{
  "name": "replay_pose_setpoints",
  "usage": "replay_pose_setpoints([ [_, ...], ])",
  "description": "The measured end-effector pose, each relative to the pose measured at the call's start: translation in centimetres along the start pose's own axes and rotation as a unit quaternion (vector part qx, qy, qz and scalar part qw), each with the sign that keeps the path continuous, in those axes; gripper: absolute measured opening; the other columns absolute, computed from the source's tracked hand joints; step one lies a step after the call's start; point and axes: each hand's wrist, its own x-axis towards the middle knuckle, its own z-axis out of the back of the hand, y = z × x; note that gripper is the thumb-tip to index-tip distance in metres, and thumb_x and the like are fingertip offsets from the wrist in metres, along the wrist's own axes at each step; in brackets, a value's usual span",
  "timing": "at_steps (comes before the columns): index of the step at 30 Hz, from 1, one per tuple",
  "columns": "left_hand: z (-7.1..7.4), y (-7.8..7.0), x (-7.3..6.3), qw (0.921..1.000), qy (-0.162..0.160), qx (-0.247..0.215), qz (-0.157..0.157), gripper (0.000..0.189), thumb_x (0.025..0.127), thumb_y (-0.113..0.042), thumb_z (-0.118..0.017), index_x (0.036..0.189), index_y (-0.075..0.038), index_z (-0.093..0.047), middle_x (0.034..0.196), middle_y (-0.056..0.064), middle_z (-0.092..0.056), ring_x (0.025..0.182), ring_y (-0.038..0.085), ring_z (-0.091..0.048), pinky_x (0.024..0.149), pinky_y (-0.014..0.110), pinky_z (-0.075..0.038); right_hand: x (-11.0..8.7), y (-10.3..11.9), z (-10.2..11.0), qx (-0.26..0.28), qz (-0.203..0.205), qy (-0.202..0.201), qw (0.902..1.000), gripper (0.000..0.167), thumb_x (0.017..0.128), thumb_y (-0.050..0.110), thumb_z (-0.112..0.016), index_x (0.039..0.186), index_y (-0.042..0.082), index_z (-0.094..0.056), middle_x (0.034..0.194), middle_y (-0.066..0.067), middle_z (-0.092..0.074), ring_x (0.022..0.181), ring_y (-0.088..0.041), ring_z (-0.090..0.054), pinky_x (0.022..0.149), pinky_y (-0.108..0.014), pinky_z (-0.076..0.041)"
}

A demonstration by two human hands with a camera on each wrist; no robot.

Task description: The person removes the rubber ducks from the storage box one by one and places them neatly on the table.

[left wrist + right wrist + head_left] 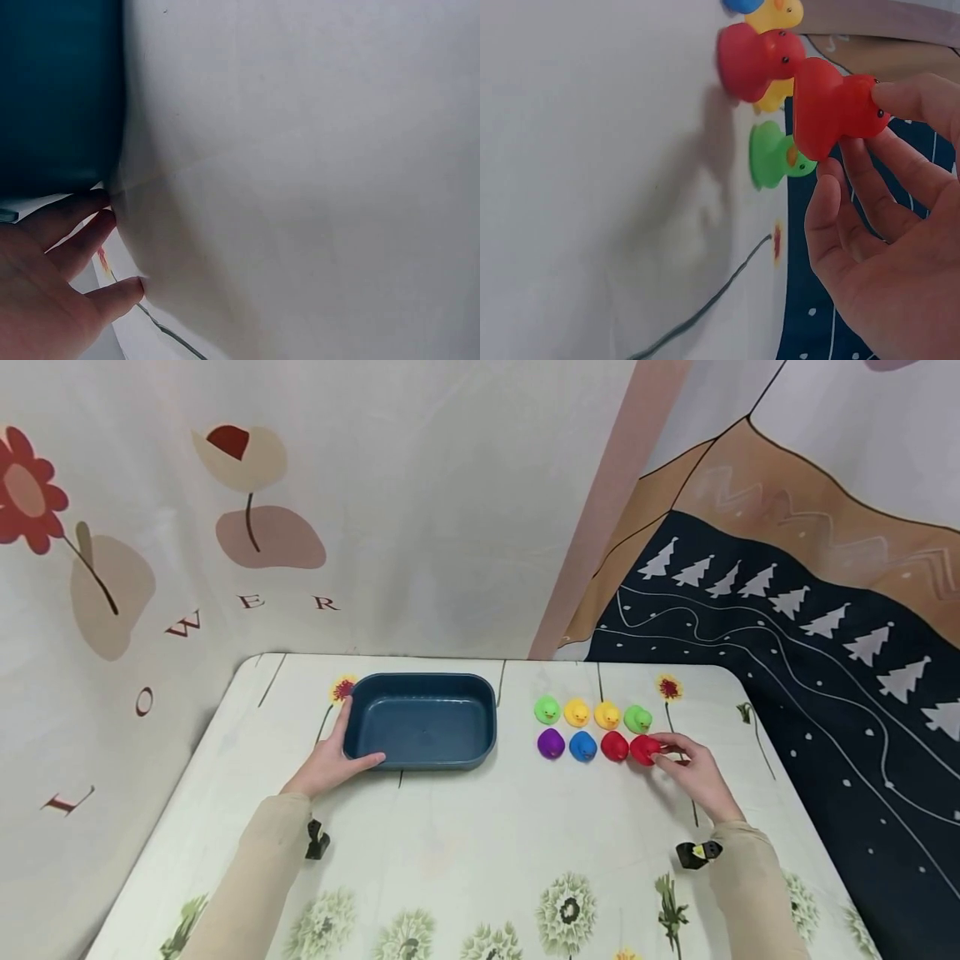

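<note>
My right hand (pixel 693 771) pinches a red rubber duck (pixel 821 109) between thumb and fingers, at the right end of the front row of ducks. Beside it sits a second red duck (pixel 614 747), then a blue duck (pixel 582 747) and a purple duck (pixel 551 744). Behind them are a green duck (pixel 547 710), two yellow ducks, one yellow duck (pixel 577 712) being nearest it, and another green duck (pixel 638 719). My left hand (pixel 333 760) rests against the near left corner of a dark blue rectangular tub (pixel 422 767), thumb along its front rim and fingers spread along the left side.
A white flower-printed cloth (pixel 465 843) covers the table. Behind it hangs a pale printed curtain (pixel 435 527), with a dark tree-patterned part (pixel 750 610) at the right. Between tub and ducks lies a strip of tablecloth.
</note>
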Motion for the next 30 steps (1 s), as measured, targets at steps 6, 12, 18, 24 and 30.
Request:
replay_pose_setpoints([
  [6, -0.1, 0.0, 0.0, 1.0000, 0.000, 0.000, 0.000, 0.116, 0.083, -0.053, -0.070, 0.153, -0.025, 0.017, 0.140, 0.042, -0.033, 0.118, 0.054, -0.047, 0.096, 0.065, -0.037, 0.3, -0.7, 0.2, 0.002, -0.009, 0.004, 0.9999, 0.035, 0.095, 0.008, -0.059, 0.127, -0.005, -0.058, 0.119, -0.023, -0.058, 0.104, -0.030, -0.053, 0.075, -0.020, -0.047],
  [12, 0.0, 0.1, 0.0, 1.0000, 0.000, 0.002, 0.000, 0.116, 0.083, -0.054, -0.070, 0.153, -0.025, 0.017, 0.142, 0.041, -0.030, 0.118, 0.055, -0.047, 0.095, 0.066, -0.037, 0.8, -1.7, 0.0, 0.003, -0.029, 0.010, 0.9995, 0.035, 0.095, 0.007, -0.057, 0.127, -0.007, -0.056, 0.119, -0.025, -0.056, 0.104, -0.031, -0.051, 0.072, -0.020, -0.048],
  [18, -0.1, 0.2, 0.2, 1.0000, 0.000, -0.001, -0.005, 0.116, 0.083, -0.052, -0.071, 0.153, -0.027, 0.018, 0.148, 0.038, -0.020, 0.121, 0.055, -0.043, 0.096, 0.066, -0.035, 1.1, -2.5, -0.1, 0.002, -0.048, 0.006, 0.9988, 0.038, 0.096, 0.009, -0.057, 0.130, -0.007, -0.053, 0.123, -0.025, -0.054, 0.110, -0.034, -0.049, 0.079, -0.024, -0.046],
  [24, -0.2, 0.2, 0.3, 1.0000, 0.001, 0.001, -0.008, 0.117, 0.082, -0.055, -0.070, 0.153, -0.025, 0.017, 0.149, 0.038, -0.018, 0.120, 0.056, -0.044, 0.096, 0.066, -0.036, 1.1, -3.1, -0.2, 0.011, -0.049, 0.009, 0.9987, 0.039, 0.096, 0.008, -0.057, 0.131, -0.007, -0.052, 0.126, -0.026, -0.052, 0.114, -0.036, -0.048, 0.082, -0.022, -0.044],
  [30, -0.1, 0.1, 0.2, 1.0000, 0.002, 0.001, -0.003, 0.116, 0.083, -0.052, -0.071, 0.153, -0.025, 0.017, 0.146, 0.040, -0.023, 0.119, 0.055, -0.045, 0.096, 0.066, -0.036, 1.0, -3.2, -0.4, 0.014, -0.046, 0.010, 0.9988, 0.038, 0.096, 0.007, -0.057, 0.132, -0.007, -0.051, 0.125, -0.027, -0.052, 0.114, -0.037, -0.048, 0.074, -0.016, -0.044],
])
